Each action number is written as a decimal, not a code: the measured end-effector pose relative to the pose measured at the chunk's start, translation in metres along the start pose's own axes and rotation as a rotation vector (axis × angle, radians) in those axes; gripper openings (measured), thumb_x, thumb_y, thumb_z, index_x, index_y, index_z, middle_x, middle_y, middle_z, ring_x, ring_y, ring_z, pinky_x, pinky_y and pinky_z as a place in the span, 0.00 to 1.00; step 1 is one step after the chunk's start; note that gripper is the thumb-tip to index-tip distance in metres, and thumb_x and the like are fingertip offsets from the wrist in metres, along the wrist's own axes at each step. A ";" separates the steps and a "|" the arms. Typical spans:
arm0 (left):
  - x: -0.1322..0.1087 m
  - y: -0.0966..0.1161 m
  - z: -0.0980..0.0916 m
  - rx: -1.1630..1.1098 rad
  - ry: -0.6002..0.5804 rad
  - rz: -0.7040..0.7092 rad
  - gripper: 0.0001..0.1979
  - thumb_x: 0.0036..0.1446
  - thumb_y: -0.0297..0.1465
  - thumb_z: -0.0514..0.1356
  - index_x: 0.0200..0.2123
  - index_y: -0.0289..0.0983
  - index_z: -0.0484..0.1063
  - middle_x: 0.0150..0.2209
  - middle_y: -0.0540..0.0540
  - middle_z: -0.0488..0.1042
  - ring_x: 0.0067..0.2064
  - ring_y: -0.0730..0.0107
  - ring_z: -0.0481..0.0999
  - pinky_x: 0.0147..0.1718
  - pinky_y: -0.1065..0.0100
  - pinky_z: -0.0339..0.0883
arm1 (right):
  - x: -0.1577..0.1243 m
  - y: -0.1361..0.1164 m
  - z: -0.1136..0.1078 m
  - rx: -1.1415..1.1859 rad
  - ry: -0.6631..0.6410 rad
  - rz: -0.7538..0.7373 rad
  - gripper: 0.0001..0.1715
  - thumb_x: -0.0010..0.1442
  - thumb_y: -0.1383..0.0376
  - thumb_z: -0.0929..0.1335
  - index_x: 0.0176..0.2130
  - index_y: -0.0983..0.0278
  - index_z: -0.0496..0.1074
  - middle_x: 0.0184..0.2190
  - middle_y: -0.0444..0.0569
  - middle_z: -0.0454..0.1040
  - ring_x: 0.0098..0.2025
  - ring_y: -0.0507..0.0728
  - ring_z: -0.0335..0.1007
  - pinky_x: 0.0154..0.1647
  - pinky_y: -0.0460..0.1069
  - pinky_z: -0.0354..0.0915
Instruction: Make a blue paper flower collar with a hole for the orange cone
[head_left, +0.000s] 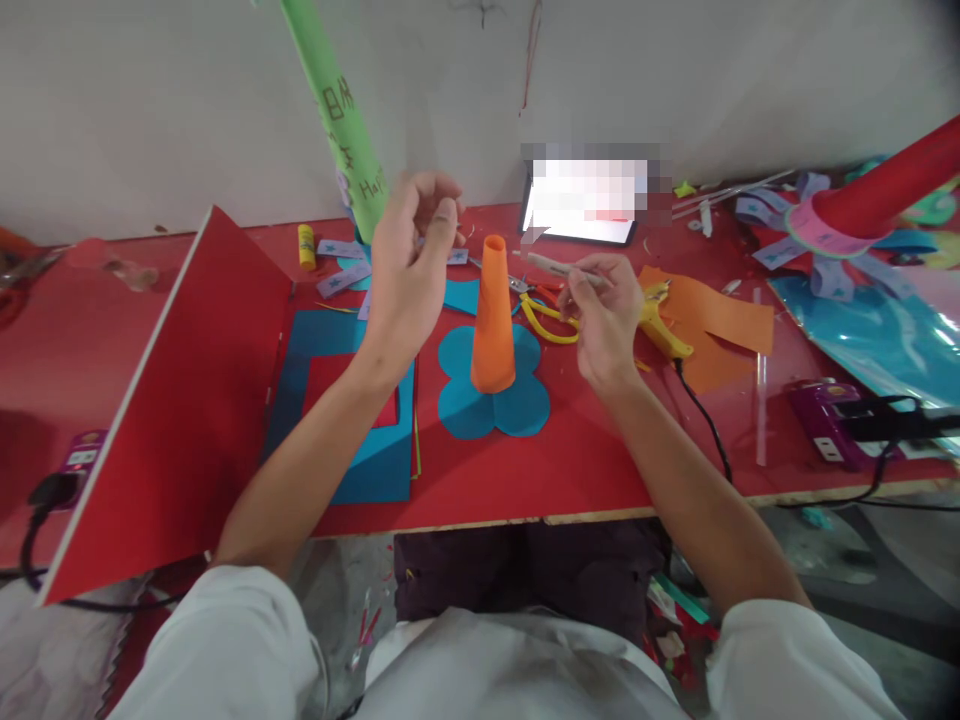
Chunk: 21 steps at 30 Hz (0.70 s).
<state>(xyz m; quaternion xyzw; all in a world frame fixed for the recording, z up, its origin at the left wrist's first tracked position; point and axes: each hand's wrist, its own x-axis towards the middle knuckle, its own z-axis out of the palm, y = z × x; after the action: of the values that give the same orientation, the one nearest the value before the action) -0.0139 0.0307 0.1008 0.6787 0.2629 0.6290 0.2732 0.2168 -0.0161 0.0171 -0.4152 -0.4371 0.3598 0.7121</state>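
An orange paper cone (493, 320) stands upright on a blue flower-shaped cutout (489, 400) in the middle of the red table (525, 470). My right hand (606, 318) is closed around a grey pen (559, 267), just right of the cone. My left hand (412, 262) is raised left of the cone, fingers curled with thumb and fingertips pinched together; whatever they hold is too small to make out.
A large red sheet (172, 400) leans at the left over blue paper (375, 460). A green tube (341, 120) stands at the back. Yellow scissors (551, 322), a yellow glue gun (660, 325), orange paper (712, 330), a tablet (585, 210) and a purple power strip (832, 425) lie right.
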 end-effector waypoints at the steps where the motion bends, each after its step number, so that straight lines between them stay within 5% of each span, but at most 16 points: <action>1: 0.001 -0.002 -0.002 -0.002 0.009 0.000 0.13 0.72 0.52 0.65 0.47 0.51 0.80 0.42 0.47 0.78 0.37 0.65 0.76 0.38 0.60 0.74 | -0.001 -0.001 0.002 -0.002 -0.004 -0.021 0.19 0.60 0.49 0.81 0.39 0.52 0.74 0.32 0.41 0.78 0.30 0.53 0.76 0.26 0.48 0.72; 7: 0.007 -0.011 -0.012 -0.011 -0.025 0.033 0.13 0.72 0.52 0.64 0.48 0.51 0.79 0.44 0.49 0.79 0.37 0.69 0.76 0.39 0.60 0.74 | -0.002 -0.007 0.007 -0.035 0.045 -0.065 0.23 0.59 0.53 0.82 0.35 0.54 0.67 0.36 0.41 0.83 0.37 0.55 0.83 0.36 0.51 0.79; 13: 0.004 -0.016 -0.008 -0.041 -0.060 0.033 0.15 0.72 0.52 0.64 0.49 0.49 0.78 0.43 0.48 0.79 0.36 0.67 0.76 0.36 0.60 0.74 | 0.002 0.003 -0.003 0.019 0.124 0.055 0.21 0.64 0.53 0.77 0.38 0.55 0.63 0.31 0.39 0.79 0.27 0.51 0.73 0.29 0.48 0.73; 17: 0.002 -0.010 -0.004 -0.041 -0.027 0.016 0.14 0.73 0.50 0.64 0.47 0.48 0.79 0.42 0.47 0.79 0.38 0.66 0.77 0.38 0.60 0.75 | 0.008 0.009 -0.009 -0.012 0.236 -0.044 0.20 0.64 0.53 0.77 0.40 0.54 0.65 0.32 0.39 0.77 0.30 0.52 0.73 0.31 0.48 0.73; 21: 0.002 -0.001 -0.003 -0.014 -0.048 -0.010 0.15 0.71 0.54 0.64 0.46 0.50 0.80 0.42 0.48 0.79 0.38 0.65 0.77 0.39 0.60 0.75 | 0.003 0.005 -0.002 -0.073 0.154 -0.042 0.21 0.63 0.49 0.79 0.41 0.52 0.68 0.36 0.41 0.80 0.32 0.53 0.75 0.33 0.51 0.76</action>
<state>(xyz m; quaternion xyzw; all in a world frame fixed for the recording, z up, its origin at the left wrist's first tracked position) -0.0168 0.0327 0.1017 0.6902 0.2553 0.6130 0.2874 0.2188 -0.0117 0.0130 -0.4581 -0.4025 0.2956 0.7353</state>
